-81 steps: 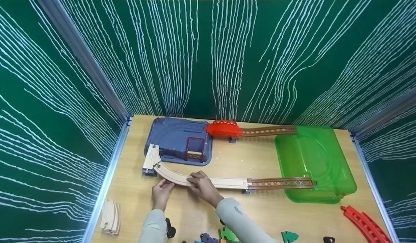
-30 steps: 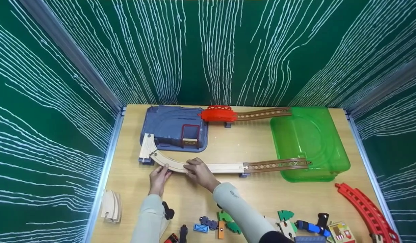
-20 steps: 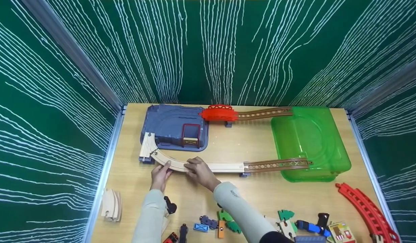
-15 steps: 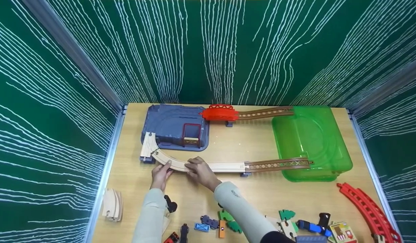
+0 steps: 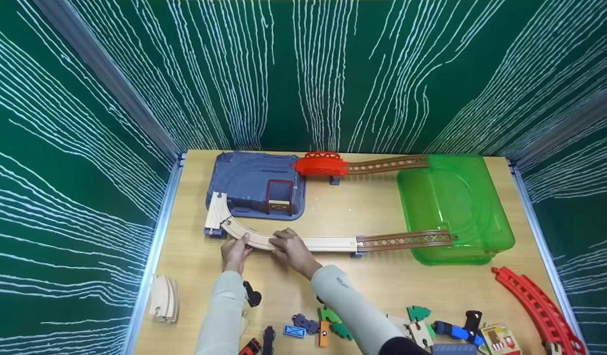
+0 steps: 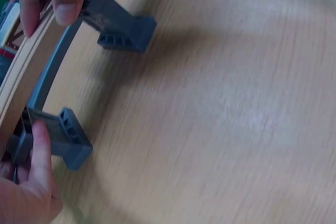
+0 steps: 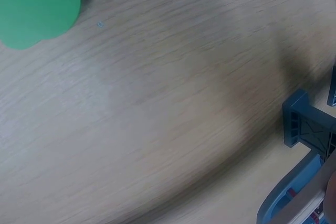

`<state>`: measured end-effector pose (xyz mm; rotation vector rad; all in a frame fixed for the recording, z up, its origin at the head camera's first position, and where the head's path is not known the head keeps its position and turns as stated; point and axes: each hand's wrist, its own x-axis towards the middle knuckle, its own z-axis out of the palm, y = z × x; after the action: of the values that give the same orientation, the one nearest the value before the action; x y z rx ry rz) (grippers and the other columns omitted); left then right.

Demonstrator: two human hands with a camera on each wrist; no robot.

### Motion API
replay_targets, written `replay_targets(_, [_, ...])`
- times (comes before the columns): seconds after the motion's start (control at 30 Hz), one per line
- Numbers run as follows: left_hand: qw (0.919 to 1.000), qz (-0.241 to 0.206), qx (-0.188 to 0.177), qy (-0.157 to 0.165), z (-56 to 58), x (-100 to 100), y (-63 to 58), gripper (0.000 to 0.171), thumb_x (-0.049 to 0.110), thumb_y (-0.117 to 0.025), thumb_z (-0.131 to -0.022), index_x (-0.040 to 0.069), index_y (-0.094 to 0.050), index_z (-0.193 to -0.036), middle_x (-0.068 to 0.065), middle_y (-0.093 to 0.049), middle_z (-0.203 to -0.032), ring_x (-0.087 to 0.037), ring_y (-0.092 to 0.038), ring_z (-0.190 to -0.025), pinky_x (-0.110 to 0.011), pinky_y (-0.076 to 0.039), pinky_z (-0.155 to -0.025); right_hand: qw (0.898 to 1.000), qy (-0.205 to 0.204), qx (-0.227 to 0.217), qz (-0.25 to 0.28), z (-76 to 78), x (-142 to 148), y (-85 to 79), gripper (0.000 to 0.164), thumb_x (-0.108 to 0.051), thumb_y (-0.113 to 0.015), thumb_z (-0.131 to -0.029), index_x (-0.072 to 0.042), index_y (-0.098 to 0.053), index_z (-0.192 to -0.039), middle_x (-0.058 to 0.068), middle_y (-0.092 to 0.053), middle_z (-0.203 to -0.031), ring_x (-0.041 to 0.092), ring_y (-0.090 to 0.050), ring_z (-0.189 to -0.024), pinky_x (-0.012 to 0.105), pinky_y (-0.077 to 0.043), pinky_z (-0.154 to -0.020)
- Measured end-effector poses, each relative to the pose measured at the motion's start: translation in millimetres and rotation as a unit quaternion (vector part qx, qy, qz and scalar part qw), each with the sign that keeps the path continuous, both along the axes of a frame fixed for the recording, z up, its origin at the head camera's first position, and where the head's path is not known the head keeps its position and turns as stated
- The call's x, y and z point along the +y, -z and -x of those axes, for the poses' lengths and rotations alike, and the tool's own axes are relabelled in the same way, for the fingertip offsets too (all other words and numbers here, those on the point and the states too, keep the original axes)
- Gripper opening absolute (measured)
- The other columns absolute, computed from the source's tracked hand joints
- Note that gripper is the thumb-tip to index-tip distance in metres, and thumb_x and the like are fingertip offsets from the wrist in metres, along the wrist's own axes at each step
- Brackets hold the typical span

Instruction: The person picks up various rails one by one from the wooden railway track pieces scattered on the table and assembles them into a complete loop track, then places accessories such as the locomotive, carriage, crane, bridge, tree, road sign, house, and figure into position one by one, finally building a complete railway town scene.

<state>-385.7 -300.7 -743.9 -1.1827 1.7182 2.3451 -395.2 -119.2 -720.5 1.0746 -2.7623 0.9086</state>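
A curved wooden train track (image 5: 240, 231) runs from a forked wooden track (image 5: 218, 209) to a straight wooden track (image 5: 333, 244), raised off the table. My right hand (image 5: 294, 250) grips the raised track near where the curve meets the straight piece. My left hand (image 5: 234, 252) is at the curve's near edge, one fingertip over its top. In the left wrist view, the left hand (image 6: 29, 195) holds a grey track support (image 6: 63, 135) under the track. Another grey support (image 6: 123, 27) stands by the right hand's fingers. The right wrist view shows a support (image 7: 310, 124) at its edge.
Behind are a grey-blue base (image 5: 249, 172), a red bridge (image 5: 322, 165) and brown track (image 5: 387, 164). More brown track (image 5: 407, 240) reaches a green bin (image 5: 456, 207). Spare wooden curves (image 5: 164, 298), red curved track (image 5: 535, 305) and several toys, including a blue engine (image 5: 451, 330), lie nearer.
The head view has tilted down, showing more toys in front. My left hand has shifted slightly right along the curve, a fingertip now over its top. My right hand keeps its grip.
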Motion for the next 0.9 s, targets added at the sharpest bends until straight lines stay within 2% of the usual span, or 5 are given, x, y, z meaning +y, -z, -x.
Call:
replay_targets(0.13, [0.9987,0.029,-0.039,-0.015,-0.5,11.4,-34.0,0.014,0.003,-0.06,-0.079,-0.011,-0.057,-0.081,-0.014,-0.059,-0.077,-0.018,-0.06,-0.068,-0.035,-0.052,-0.069,1.0,0.008,-0.004,0.004,0.0,0.0,1.1,0.027,-0.016,-0.065,-0.078,-0.011,-0.065,-0.104,0.005,-0.059,-0.107,0.017,-0.05,-0.098,0.027,-0.042,-0.086])
replay_targets(0.33, [0.9975,0.022,-0.067,-0.01,-0.2,11.6,-42.6,0.022,0.002,-0.059,-0.08,-0.012,-0.053,-0.096,-0.013,-0.056,-0.083,-0.018,-0.058,-0.07,-0.04,-0.049,-0.077,1.0,0.001,0.01,0.022,1.5,-0.5,3.9,0.027,-0.013,-0.066,-0.076,-0.009,-0.066,-0.102,0.007,-0.06,-0.104,0.019,-0.05,-0.096,0.03,-0.04,-0.088])
replay_targets(0.47, [0.9985,0.006,-0.054,-0.007,-0.9,8.9,-41.7,0.027,0.003,-0.058,-0.082,-0.012,-0.05,-0.102,-0.013,-0.053,-0.086,-0.018,-0.057,-0.07,-0.041,-0.048,-0.08,0.999,-0.003,0.02,0.029,3.0,-1.4,4.1,0.026,-0.014,-0.066,-0.076,-0.009,-0.066,-0.101,0.008,-0.06,-0.105,0.021,-0.05,-0.097,0.032,-0.038,-0.093])
replay_targets(0.6, [0.9985,-0.007,-0.054,-0.007,-1.2,5.3,-36.5,0.017,0.005,-0.059,-0.082,-0.007,-0.052,-0.092,-0.009,-0.054,-0.079,-0.015,-0.055,-0.065,-0.037,-0.049,-0.079,0.999,-0.009,0.019,0.031,4.1,-2.3,4.4,0.027,-0.015,-0.066,-0.076,-0.008,-0.066,-0.102,0.008,-0.06,-0.105,0.021,-0.05,-0.098,0.032,-0.037,-0.093])
replay_targets(0.9, [0.9934,-0.094,-0.04,0.051,4.6,-20.4,-0.7,0.024,0.027,-0.062,-0.081,0.008,-0.055,-0.094,-0.004,-0.062,-0.075,-0.016,-0.057,-0.067,-0.035,-0.051,-0.07,0.999,-0.018,0.043,0.028,1.0,0.0,6.2,0.027,-0.014,-0.064,-0.078,-0.007,-0.063,-0.104,0.008,-0.06,-0.104,0.022,-0.051,-0.096,0.037,-0.037,-0.093])
